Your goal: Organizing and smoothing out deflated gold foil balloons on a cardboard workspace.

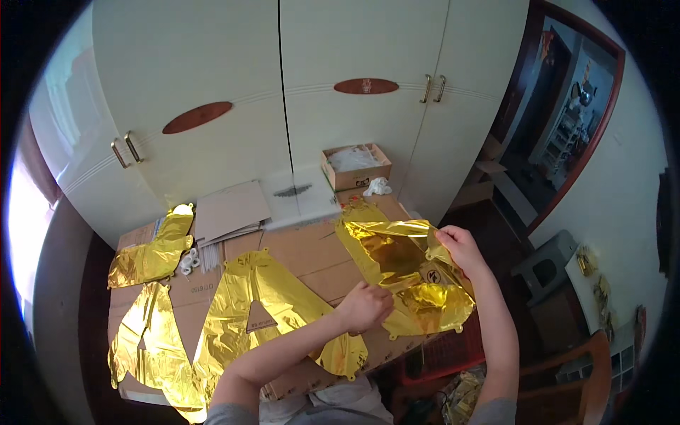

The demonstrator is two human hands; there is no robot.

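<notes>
On the brown cardboard-covered worktop (303, 260), a flat gold foil A-shaped balloon (228, 297) lies between a second gold foil A-shaped balloon (129, 333), left, and a creased gold foil sheet (438, 316), right. Behind are a flat grey cardboard stack (232, 209) and, farther right, an open tan cardboard box (346, 179).

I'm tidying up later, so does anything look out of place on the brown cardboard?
Perhaps the crumpled white wad in front of the open tan cardboard box: it lies loose and bunched, unlike the shiny gold foil shape spread flat.
</notes>
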